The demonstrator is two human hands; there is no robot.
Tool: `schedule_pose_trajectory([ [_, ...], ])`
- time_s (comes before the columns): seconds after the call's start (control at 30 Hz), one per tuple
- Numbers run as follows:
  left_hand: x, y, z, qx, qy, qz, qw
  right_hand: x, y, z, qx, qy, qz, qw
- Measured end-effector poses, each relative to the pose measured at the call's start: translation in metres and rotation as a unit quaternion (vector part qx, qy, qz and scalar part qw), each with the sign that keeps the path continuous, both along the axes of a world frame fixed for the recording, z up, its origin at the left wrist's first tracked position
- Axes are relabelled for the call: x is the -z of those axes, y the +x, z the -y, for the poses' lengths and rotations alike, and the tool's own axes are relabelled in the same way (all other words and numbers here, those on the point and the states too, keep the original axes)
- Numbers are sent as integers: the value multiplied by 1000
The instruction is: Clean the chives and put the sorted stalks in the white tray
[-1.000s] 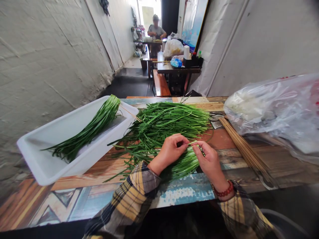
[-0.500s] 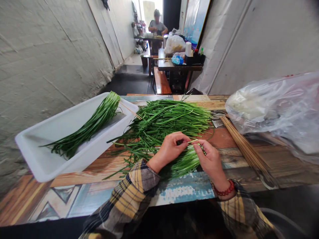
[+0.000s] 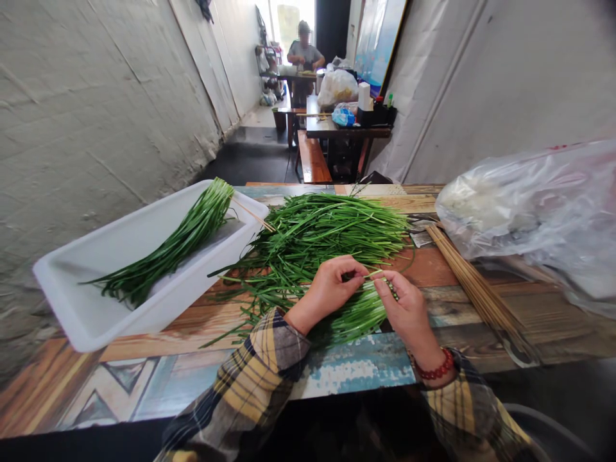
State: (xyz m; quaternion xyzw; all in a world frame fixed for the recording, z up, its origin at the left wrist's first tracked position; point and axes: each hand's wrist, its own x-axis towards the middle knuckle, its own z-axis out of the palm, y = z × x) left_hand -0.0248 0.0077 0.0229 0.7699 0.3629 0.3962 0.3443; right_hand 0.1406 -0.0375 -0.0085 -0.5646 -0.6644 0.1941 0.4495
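Note:
Between my two hands a pale green chive stalk (image 3: 374,274) is pinched near its light end. My left hand (image 3: 337,282) is closed on it with thumb and forefinger. From the other side my right hand (image 3: 402,301), with red beads at the wrist, grips the same stalk. Below the hands lies a small bunch of chives (image 3: 356,317), light ends to the right, partly hidden by my left hand. Just beyond is a large heap of loose chives (image 3: 332,224). On the left, a skewered chive bundle (image 3: 192,237) rests in a white plastic tub (image 3: 115,240).
Several bamboo skewers (image 3: 466,282) lie on the wooden table (image 3: 356,372) to the right. A clear plastic bag (image 3: 529,205) with pale contents sits behind them. Further off are a bench (image 3: 312,157), another table (image 3: 332,131) and a person (image 3: 305,54) working.
My hands keep nearly the same pose on the stalk. The whole view has shifted very slightly; nothing on the table has visibly moved.

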Motion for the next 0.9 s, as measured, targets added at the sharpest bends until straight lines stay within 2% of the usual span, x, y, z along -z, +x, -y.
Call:
schedule_pose_trajectory([
  [0.4, 4, 0, -1, 10, -18, 11, 1000, 0, 0, 1, 5, -3, -3, 1000],
  [0.57, 2, -1, 0, 12, -36, 15, 999, 7, 0, 0, 7, -11, -64, 998],
  [0.7, 4, -2, -1, 18, -49, 20, 998, 7, 0, 1, -3, -24, -61, 998],
  [0.9, 5, -2, 0, 41, -42, 0, 998, 4, -1, 2, -1, 6, -49, 999],
])
